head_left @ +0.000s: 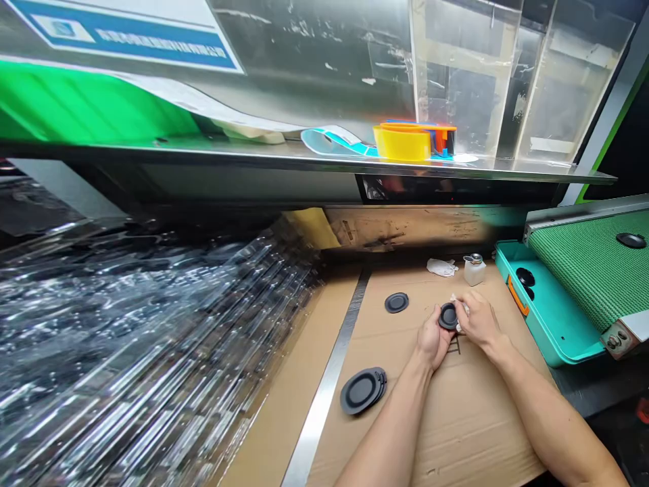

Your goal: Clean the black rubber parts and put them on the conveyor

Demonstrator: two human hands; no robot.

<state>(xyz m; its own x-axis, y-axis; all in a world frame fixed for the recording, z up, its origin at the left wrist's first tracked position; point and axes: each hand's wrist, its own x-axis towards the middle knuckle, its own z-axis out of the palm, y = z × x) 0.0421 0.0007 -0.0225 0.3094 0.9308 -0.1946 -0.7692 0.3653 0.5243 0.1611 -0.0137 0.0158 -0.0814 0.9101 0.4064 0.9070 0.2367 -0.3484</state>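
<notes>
My left hand (433, 337) holds a small black rubber disc (448, 316) upright between thumb and fingers. My right hand (479, 321) presses a scrap of white cloth (460, 308) against the disc's edge, and the fingers hide part of it. Both hands rest just above a sheet of brown cardboard (456, 433). Left of them lies a single black disc (396, 302), and nearer me sits a small overlapping stack of larger black discs (362, 391). Beyond my hands stand a clear pump bottle (474, 272) and a crumpled white wipe (441, 268).
A teal tray (537, 304) holding dark discs (525, 277) adjoins a green conveyor belt (591, 264) at right, with a disc (631, 240) on it. A steel strip (324, 385) crosses the cardboard. Clear plastic sheets (126, 338) fill the left. A steel shelf (304, 159) runs overhead.
</notes>
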